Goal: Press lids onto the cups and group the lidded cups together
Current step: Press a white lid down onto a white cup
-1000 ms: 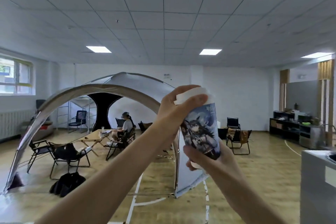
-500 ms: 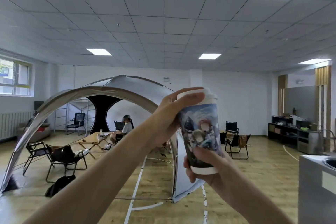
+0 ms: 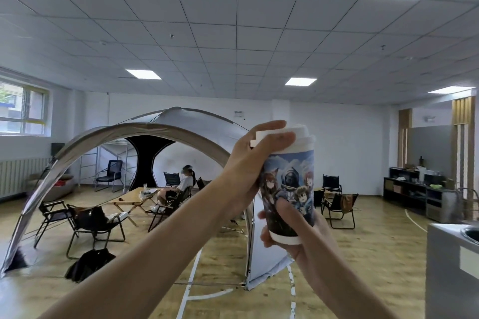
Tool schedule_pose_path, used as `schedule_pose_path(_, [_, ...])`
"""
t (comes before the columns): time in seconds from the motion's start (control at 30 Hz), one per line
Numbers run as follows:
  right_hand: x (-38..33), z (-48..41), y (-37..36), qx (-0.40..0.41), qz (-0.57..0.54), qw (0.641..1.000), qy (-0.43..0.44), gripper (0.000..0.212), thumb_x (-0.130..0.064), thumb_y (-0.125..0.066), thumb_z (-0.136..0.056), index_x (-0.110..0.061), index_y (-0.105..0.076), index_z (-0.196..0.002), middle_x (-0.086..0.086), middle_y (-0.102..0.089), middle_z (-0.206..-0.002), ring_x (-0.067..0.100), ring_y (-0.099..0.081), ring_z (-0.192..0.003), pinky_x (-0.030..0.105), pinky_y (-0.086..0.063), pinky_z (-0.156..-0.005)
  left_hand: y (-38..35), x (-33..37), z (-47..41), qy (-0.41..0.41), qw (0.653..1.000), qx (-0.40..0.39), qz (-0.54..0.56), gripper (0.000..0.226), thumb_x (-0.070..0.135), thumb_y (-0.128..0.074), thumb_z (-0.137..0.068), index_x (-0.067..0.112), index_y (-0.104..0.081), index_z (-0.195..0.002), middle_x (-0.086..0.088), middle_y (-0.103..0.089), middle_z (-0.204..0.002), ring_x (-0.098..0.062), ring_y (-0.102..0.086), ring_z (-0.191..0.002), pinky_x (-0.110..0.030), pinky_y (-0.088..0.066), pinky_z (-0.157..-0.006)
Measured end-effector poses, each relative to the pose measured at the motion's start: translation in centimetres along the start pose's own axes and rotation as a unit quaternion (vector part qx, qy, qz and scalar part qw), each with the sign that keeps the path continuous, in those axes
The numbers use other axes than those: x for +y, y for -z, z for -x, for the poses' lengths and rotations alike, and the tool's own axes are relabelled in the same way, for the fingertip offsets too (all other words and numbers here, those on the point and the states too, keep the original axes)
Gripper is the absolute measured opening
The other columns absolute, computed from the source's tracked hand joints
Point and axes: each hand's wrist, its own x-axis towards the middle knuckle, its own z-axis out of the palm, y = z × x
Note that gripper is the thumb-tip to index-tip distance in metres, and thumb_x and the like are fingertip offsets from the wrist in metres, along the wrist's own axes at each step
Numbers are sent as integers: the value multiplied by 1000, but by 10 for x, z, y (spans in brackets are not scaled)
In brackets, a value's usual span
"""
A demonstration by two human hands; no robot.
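Grey dome tent (image 3: pixel 197 124) and folding chairs far behind, wooden floor below, no tabletop under the work, only a grey counter (image 3: pixel 451 254) at the right edge. Held upright in mid-air before the camera: printed paper cup (image 3: pixel 290 184), gripped near its base by the right hand (image 3: pixel 308 238), thumb across the artwork, the other digits curled round the far side. Turned about its own axis over the last second, with different figures on the print now facing the camera. Clamped over the top by the left hand (image 3: pixel 246 163), thumb and fingers (image 3: pixel 269 125) wrapped round the white lid (image 3: pixel 303 137). Tilted a second ago, now sitting level on the rim, skirt apparently down on the visible side, near edge hidden under the hand. Most likely the tail of the pressing step: squeezing round the rim while rotating. Probably seated, though not confirmable from this angle. Left to do, by that judgement: one last press, then down beside any other lidded cups, none of them in view.
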Motion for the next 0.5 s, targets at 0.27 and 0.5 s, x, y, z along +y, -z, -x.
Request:
schedule_pose_path(0.27, [4, 5, 3, -83, -104, 990, -54, 83, -61, -93, -51, -6, -72, -109, 28, -64, -91, 30, -60, -63, 36, -55, -55, 14, 0, 9, 73, 988, -119, 65, 96, 59, -93, -48, 9, -64, -124, -13, -72, -114, -28, -69, -105, -41, -53, -99])
schedule_pose_path(0.5, [8, -1, 3, -45, -85, 994, -52, 89, -73, -88, -46, -8, -72, -104, 25, -64, -80, 26, -56, -50, 31, -51, -45, 11, -8, 5, 64, 995, -60, 53, 77, 70, -90, -51, 14, -79, -104, -21, -66, -102, -37, -57, -99, -47, -46, -102])
